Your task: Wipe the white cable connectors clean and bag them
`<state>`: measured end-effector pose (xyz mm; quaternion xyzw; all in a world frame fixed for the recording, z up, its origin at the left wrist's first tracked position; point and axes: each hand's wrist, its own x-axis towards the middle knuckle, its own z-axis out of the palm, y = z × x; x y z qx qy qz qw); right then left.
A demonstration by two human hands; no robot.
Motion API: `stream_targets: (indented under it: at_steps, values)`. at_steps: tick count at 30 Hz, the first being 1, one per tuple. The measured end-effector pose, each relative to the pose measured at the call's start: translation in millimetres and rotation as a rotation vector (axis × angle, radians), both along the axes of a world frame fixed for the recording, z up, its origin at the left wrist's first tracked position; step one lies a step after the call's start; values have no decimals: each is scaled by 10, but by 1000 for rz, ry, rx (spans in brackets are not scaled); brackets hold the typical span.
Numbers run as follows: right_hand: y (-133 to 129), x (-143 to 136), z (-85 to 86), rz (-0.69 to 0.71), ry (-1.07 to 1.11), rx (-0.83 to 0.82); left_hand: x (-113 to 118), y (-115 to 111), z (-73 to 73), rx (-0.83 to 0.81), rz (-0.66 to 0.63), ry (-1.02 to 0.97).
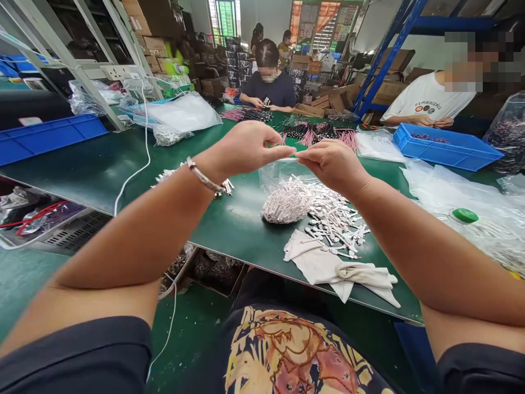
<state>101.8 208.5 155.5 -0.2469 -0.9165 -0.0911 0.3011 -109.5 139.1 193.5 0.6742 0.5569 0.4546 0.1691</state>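
Above the green table, my left hand and my right hand meet fingertip to fingertip. Thumb and fingers are pinched together on both. Whatever lies between the fingertips is too small to make out. Below my right hand spreads a loose pile of small white connector-like pieces with short leads. Beside it, a clear plastic bag bulges with similar white pieces. Another small heap of white pieces lies partly hidden behind my left forearm.
A crumpled off-white cloth hangs over the near table edge. A white cord crosses the left side. Pink and black wire bundles lie across the table, near a blue bin. Co-workers sit opposite. A green-capped bottle is at right.
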Motion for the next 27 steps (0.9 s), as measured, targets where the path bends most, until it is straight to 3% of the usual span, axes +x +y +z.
stream_targets:
  at_steps: [1,3,5,7,9,13,15,19,22,25,27]
  values:
    - [-15,1,31,6,-6,-5,102,13,137,-83,-94,220]
    - [-53,27,91,16,16,-5,308,44,289,-190,-154,586]
    - [-125,74,139,-11,112,-3,450,87,318,-202,-118,798]
    - [-241,120,161,-87,269,-85,494,137,295,-200,-80,860]
    - [-380,134,145,-158,380,-375,464,178,275,-223,-103,816]
    - [-534,43,4,-146,465,-1190,386,180,276,-284,-197,705]
    - [-511,-25,-86,-87,588,-1382,387,153,262,-307,-209,689]
    - [-467,-123,-251,32,802,-1401,386,146,160,-351,-242,500]
    - [-649,-138,-336,-11,827,-1342,365,183,64,-333,-96,264]
    - [-996,-72,-268,-43,471,-1458,382,170,-3,-198,100,139]
    - [-1181,10,-84,38,22,-1392,420,119,-30,-143,71,125]
